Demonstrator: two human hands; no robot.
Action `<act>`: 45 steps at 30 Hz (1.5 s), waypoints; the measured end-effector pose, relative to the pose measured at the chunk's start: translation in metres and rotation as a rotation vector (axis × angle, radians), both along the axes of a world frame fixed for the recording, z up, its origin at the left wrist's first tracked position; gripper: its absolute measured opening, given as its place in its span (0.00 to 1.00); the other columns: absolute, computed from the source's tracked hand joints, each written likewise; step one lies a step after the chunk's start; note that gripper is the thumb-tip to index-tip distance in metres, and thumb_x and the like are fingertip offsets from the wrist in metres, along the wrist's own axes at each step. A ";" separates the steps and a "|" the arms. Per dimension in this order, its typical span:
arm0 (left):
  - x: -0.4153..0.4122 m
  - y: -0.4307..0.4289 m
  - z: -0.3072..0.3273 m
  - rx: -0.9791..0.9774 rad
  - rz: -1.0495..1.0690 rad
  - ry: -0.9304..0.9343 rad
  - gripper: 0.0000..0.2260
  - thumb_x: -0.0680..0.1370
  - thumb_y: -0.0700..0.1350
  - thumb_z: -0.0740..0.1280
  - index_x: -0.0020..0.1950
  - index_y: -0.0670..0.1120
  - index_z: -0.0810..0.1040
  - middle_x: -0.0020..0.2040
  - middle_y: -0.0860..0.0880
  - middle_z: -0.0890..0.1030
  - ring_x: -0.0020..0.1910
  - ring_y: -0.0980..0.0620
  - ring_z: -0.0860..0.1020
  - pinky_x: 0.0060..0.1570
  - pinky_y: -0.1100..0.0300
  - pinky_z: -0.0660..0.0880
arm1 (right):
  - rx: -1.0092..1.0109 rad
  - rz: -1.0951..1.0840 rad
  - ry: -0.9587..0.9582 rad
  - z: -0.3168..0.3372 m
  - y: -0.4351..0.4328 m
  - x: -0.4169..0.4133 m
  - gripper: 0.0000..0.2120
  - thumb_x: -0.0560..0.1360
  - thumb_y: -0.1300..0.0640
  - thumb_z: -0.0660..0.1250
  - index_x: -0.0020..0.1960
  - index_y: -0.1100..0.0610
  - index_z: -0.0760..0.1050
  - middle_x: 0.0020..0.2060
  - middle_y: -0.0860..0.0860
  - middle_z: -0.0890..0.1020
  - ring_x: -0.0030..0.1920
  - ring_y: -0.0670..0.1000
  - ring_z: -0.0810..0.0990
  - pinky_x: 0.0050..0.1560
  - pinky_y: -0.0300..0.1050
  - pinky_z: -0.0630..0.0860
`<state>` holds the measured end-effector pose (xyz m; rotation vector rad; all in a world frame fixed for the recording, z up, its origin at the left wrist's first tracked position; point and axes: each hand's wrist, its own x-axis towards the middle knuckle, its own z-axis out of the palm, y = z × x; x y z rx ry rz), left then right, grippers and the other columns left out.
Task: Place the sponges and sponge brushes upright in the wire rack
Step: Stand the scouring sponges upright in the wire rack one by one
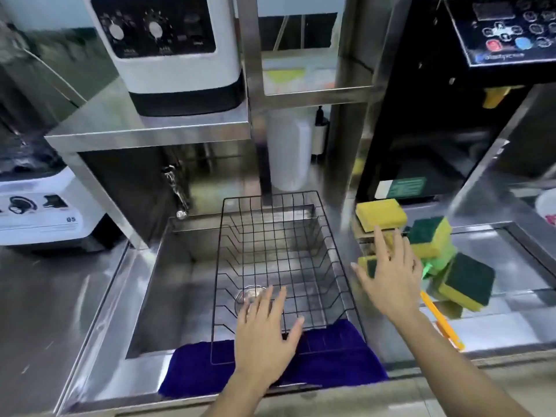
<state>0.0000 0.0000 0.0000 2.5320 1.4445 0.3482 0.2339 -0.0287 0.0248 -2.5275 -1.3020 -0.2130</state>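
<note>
A: Which step is in hand?

B: The very start, I judge. The black wire rack sits in the steel sink, its near edge on a dark blue cloth, and nothing stands in it yet. The yellow-and-green sponges lie piled on the steel desk just right of the rack, with one plain yellow sponge at the far end of the pile. An orange handle, perhaps a sponge brush, lies near the right side of the pile.

A: And the hands?

B: The right hand reaches over the pile's left edge, its grip spread wide, fingers over a small sponge but closed on nothing. The left hand hovers flat over the rack's near rim, fingers apart, holding nothing; I cannot tell if it touches the wire.

A: Next?

B: Probably pinching one sponge by its edges and carrying it left into a rack slot, on edge.
</note>
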 end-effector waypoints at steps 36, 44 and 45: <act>-0.036 -0.003 -0.007 0.112 -0.104 0.059 0.24 0.76 0.62 0.53 0.35 0.46 0.76 0.31 0.51 0.78 0.31 0.49 0.76 0.32 0.59 0.70 | 0.118 0.071 0.973 0.042 0.076 -0.093 0.36 0.63 0.38 0.73 0.61 0.53 0.62 0.60 0.54 0.60 0.63 0.55 0.64 0.62 0.46 0.64; -0.046 -0.003 -0.023 0.290 -0.095 -0.076 0.19 0.76 0.57 0.60 0.33 0.45 0.76 0.28 0.50 0.76 0.28 0.49 0.74 0.28 0.60 0.68 | -0.377 0.088 0.907 -0.005 0.071 -0.146 0.41 0.64 0.33 0.70 0.67 0.55 0.60 0.66 0.57 0.59 0.69 0.61 0.60 0.65 0.54 0.64; -0.046 -0.003 -0.024 0.299 -0.097 -0.087 0.19 0.76 0.57 0.60 0.33 0.45 0.76 0.28 0.49 0.76 0.28 0.49 0.75 0.28 0.59 0.68 | -0.392 0.107 0.891 -0.009 0.070 -0.150 0.40 0.64 0.34 0.69 0.67 0.55 0.61 0.66 0.58 0.59 0.68 0.62 0.61 0.65 0.54 0.64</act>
